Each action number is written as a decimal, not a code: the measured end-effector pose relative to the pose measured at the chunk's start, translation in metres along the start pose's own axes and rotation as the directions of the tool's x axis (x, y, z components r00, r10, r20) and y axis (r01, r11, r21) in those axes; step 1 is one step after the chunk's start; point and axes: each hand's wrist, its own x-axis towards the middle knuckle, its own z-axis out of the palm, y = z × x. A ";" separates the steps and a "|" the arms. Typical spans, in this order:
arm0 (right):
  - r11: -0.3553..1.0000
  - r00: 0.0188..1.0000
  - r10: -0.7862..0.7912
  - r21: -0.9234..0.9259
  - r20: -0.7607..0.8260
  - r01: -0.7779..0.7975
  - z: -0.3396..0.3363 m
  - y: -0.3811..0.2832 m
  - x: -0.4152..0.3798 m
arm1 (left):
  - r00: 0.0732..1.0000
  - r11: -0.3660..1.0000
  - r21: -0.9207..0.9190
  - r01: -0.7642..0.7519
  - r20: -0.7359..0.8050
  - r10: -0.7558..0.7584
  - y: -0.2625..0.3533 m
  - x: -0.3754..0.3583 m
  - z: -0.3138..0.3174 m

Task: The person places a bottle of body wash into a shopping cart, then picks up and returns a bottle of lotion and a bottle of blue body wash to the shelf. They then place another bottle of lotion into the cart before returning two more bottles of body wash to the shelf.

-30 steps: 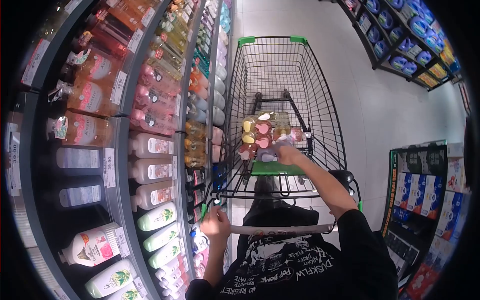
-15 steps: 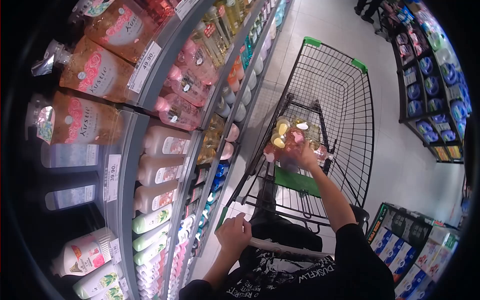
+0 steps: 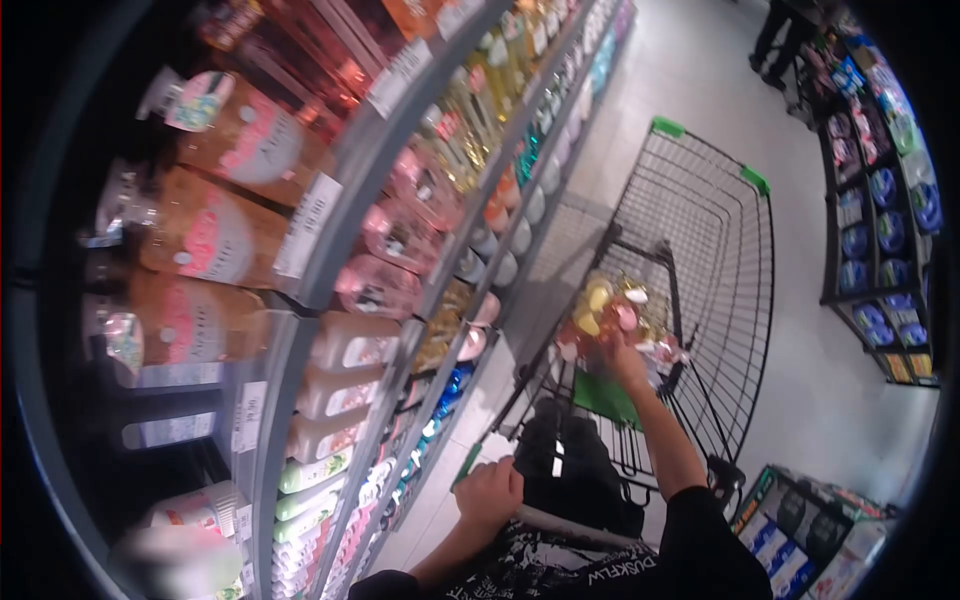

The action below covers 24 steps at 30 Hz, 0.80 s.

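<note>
My right hand (image 3: 622, 362) reaches down into the shopping cart (image 3: 765, 300), among several bottles at its near end. A pink pump-top bottle (image 3: 627, 317) is just beyond my fingers, and bottles with yellow tops (image 3: 590, 312) lie to its left. The fingers are blurred and partly hidden against the bottles, so their grip does not show. My left hand (image 3: 490, 493) is curled over the left end of the cart's handle (image 3: 570, 530), close to its green end piece.
To the left runs a tall shelf (image 3: 310, 350) packed with orange pouches (image 3: 210, 230), pink bottles (image 3: 380, 287) and other bottles. A rack of blue tubs (image 3: 885, 230) stands at right, with stacked boxes (image 3: 790, 540) nearer. A person's legs (image 3: 780, 50) show far up the aisle.
The view has shifted, so shelf and cart appear lower and further right. My right hand has moved slightly left over the bottles. My left hand stays at the handle.
</note>
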 end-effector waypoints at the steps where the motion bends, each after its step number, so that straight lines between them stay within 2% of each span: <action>1: 1.000 1.000 0.008 -0.024 0.011 -0.008 0.004 0.003 0.006 | 0.999 0.999 0.024 0.023 0.037 -0.024 0.003 0.003 -0.002; 3: 0.996 1.000 0.004 -0.091 -0.001 -0.004 -0.001 0.001 0.011 | 0.985 0.991 0.087 0.102 0.130 -0.113 0.009 0.012 -0.002; 4: 0.975 0.993 -0.089 -0.212 -0.078 0.071 -0.002 0.003 0.010 | 0.965 0.981 0.120 0.154 0.195 -0.176 0.011 0.017 0.000; 6: 0.950 0.993 -0.054 -0.312 -0.104 0.019 -0.003 -0.001 0.019 | 0.916 0.963 0.127 0.236 0.302 -0.264 0.012 0.027 0.001; 8: 0.916 0.943 -0.203 -0.392 -0.263 0.088 0.000 0.009 0.028 | 0.884 0.949 0.167 0.268 0.349 -0.311 0.019 0.042 -0.003; 10: 0.906 0.926 -0.227 -0.414 -0.303 0.087 -0.011 0.008 0.029 | 0.891 0.943 0.182 0.279 0.317 -0.325 0.020 0.046 0.006; 12: 0.889 0.946 -0.228 -0.446 -0.230 0.106 -0.020 0.013 0.033 | 0.890 0.942 0.198 0.273 0.321 -0.325 0.023 0.055 0.012; 14: 0.922 0.982 -0.142 -0.378 -0.122 0.086 -0.026 0.018 0.047 | 0.905 0.953 0.176 0.248 0.309 -0.292 0.027 0.066 0.014; 16: 0.923 0.972 -0.170 -0.372 -0.159 0.101 -0.029 0.019 0.060 | 0.881 0.941 0.163 0.296 0.335 -0.335 0.036 0.080 0.010; 19: 0.933 0.967 -0.178 -0.344 -0.180 0.107 -0.031 0.019 0.088 | 0.892 0.937 0.162 0.311 0.290 -0.346 0.041 0.092 0.016; 22: 0.941 0.969 -0.176 -0.319 -0.174 0.114 -0.039 0.028 0.108 | 0.937 0.958 0.092 0.273 0.200 -0.286 0.043 0.102 0.023; 24: 0.928 0.945 -0.252 -0.328 -0.207 0.175 -0.045 0.036 0.117 | 0.958 0.967 0.086 0.241 0.140 -0.251 0.045 0.110 0.023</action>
